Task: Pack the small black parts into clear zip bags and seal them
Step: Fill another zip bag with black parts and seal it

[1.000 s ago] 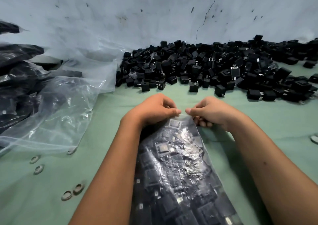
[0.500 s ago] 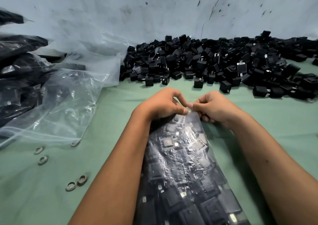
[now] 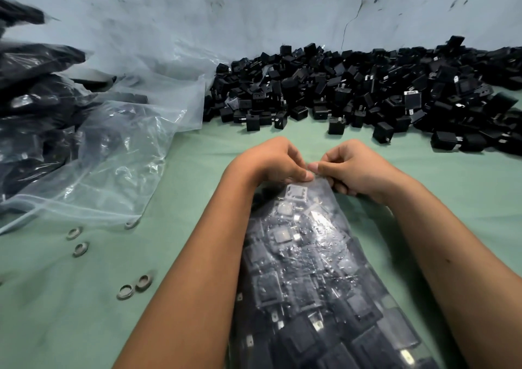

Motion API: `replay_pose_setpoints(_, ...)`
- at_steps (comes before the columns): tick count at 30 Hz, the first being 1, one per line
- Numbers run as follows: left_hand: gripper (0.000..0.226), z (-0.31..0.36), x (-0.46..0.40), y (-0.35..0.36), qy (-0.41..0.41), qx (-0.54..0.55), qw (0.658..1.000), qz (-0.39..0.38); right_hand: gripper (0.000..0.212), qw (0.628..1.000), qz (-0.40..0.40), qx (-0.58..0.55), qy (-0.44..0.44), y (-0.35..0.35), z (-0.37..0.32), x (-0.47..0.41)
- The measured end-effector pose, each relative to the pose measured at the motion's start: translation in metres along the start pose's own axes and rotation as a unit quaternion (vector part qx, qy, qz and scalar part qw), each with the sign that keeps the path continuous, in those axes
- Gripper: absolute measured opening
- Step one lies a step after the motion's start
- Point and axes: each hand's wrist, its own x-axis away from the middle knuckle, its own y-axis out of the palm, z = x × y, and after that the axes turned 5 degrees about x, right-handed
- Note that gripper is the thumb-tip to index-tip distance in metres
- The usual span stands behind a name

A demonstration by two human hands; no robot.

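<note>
Left hand and right hand, thumbs nearly touching, both pinch the filled zip bag's far edge between them.

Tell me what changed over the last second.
The left hand and right hand closed in until their thumb tips meet, pinching the top edge of the filled bag. The grip stayed, as did the loose parts pile and empty bags.

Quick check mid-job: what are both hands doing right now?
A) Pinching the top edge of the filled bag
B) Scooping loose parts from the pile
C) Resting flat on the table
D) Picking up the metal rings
A: the left hand and right hand meet thumb to thumb, pinching the top edge of the filled bag.
</note>
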Motion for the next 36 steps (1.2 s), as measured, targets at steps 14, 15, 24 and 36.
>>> replay_pose_setpoints(14,0.023,-0.008,0.006,0.002,0.090,0.114,0.989,-0.009,0.041,0.997,0.024,-0.072,-0.011,0.004,-0.002,0.003)
replay_pose_setpoints(15,0.023,-0.008,0.006,0.002,0.089,0.115,0.989,-0.007,0.041,0.997,0.023,-0.074,-0.012,0.004,-0.002,0.004)
replay_pose_setpoints(24,0.037,-0.007,0.000,0.004,0.063,0.074,0.995,0.019,0.035,0.995,0.022,-0.087,-0.032,0.005,0.001,0.003)
replay_pose_setpoints(36,0.022,-0.004,-0.001,0.009,0.102,0.070,0.992,0.005,0.041,0.996,-0.011,-0.082,-0.018,-0.004,0.004,0.003)
